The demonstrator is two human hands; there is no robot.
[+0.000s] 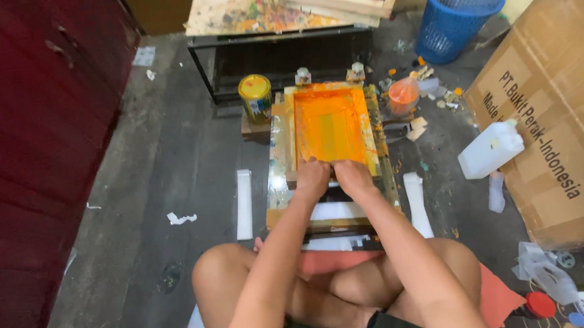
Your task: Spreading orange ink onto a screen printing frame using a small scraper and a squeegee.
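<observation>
Screen frame: wooden-edged printing screen [327, 124] coated in orange ink, lying flat on a paint-stained wooden base on the dark floor, directly ahead of the seated person's crossed legs.
Far edge of frame: two small clamps [303, 76] hold it, one at each corner.
Left hand: left hand [312, 178] pressed down at the near edge of the orange mesh, fingers curled over something there; the object gripped is hidden beneath the hand and cannot be identified.
Right hand: right hand [352, 176] just beside the left, touching it, fingers likewise curled down at the same near edge; what it grips cannot be told.
Ink tin: yellow-lidded round metal can [255, 97] standing upright just left of the frame's far corner.
Ink tub: small clear cup of orange ink [403, 94] at the right of the frame.
Jug: white plastic jerrycan [490, 149] lying well right of the frame, against a large brown cardboard box [555, 104].
Basket: blue plastic waste basket [458, 15] upright at the far right.
Strips: white strip [243, 204] on the floor left of the base.
</observation>
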